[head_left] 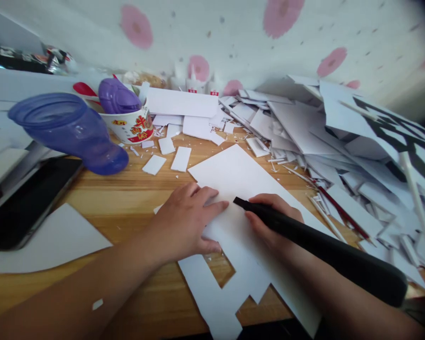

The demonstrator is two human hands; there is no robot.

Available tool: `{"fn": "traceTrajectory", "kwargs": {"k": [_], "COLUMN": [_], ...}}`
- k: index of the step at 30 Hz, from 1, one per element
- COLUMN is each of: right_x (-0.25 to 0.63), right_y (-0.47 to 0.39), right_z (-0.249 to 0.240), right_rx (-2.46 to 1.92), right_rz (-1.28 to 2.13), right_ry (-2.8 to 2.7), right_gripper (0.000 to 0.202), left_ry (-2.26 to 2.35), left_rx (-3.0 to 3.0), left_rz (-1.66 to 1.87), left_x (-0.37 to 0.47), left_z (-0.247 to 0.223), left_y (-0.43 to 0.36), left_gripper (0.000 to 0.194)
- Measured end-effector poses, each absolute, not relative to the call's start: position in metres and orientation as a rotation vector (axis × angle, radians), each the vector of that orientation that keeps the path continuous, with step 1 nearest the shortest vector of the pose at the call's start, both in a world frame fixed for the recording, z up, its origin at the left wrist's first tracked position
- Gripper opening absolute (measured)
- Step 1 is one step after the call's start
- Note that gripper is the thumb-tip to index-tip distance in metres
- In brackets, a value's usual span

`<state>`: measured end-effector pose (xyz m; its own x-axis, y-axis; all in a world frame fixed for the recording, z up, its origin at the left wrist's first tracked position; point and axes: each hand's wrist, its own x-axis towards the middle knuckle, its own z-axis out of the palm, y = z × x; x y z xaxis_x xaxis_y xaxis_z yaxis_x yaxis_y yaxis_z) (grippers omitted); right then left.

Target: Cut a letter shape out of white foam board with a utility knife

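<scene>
A white sheet of card [250, 177] lies at a slant on the wooden table. My left hand [193, 215] rests on it with fingers spread and thumb apart, pressing its left side. Closed around a long black utility knife [315, 245] is my right hand [272, 217]; the flat dark tip points left, just off my left fingertips. I cannot tell whether the tip touches the card. Below my left hand, a white piece with square notches [212, 293] reaches toward the table's front edge. A small white scrap [97, 304] sticks to my left forearm.
Left stand a blue translucent boot-shaped cup [67, 127], a paper noodle tub [129, 125] and a black phone [31, 203] beside a curved card piece [53, 241]. A tall heap of white offcuts [304, 127] fills the right, with a dark red pencil-like stick [343, 210]. White bottles [193, 85] stand behind.
</scene>
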<state>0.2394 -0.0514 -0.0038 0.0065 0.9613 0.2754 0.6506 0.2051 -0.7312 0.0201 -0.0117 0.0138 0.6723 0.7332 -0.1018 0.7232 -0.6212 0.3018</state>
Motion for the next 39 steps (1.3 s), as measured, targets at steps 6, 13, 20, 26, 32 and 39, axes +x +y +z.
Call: {"fn": "traceTrajectory", "kwargs": {"k": [6, 13, 20, 26, 32, 39], "right_x": [0.238, 0.238, 0.24, 0.239, 0.24, 0.244], "right_y": [-0.051, -0.052, -0.051, -0.052, -0.057, -0.063], "right_z": [-0.005, -0.004, -0.006, -0.005, -0.005, -0.002], "right_rx": [-1.515, -1.48, -1.421, -1.406, -1.384, -1.379], "right_rz": [0.47, 0.476, 0.456, 0.438, 0.426, 0.455], "right_ry": [-1.764, -1.819, -1.91, -1.938, -1.952, -2.007], "right_gripper": [0.016, 0.015, 0.017, 0.015, 0.016, 0.016], "left_ry": [1.148, 1.147, 1.172, 1.2, 1.215, 1.227], "left_rx": [2.586, 2.587, 2.563, 2.54, 2.544, 2.529], "left_rz": [0.058, 0.042, 0.072, 0.071, 0.062, 0.027], "left_x": [0.02, 0.02, 0.02, 0.021, 0.023, 0.023], "left_z": [0.014, 0.014, 0.01, 0.011, 0.012, 0.014], "left_y": [-0.013, -0.012, -0.011, -0.011, -0.011, -0.011], "left_gripper": [0.078, 0.077, 0.078, 0.077, 0.075, 0.074]}}
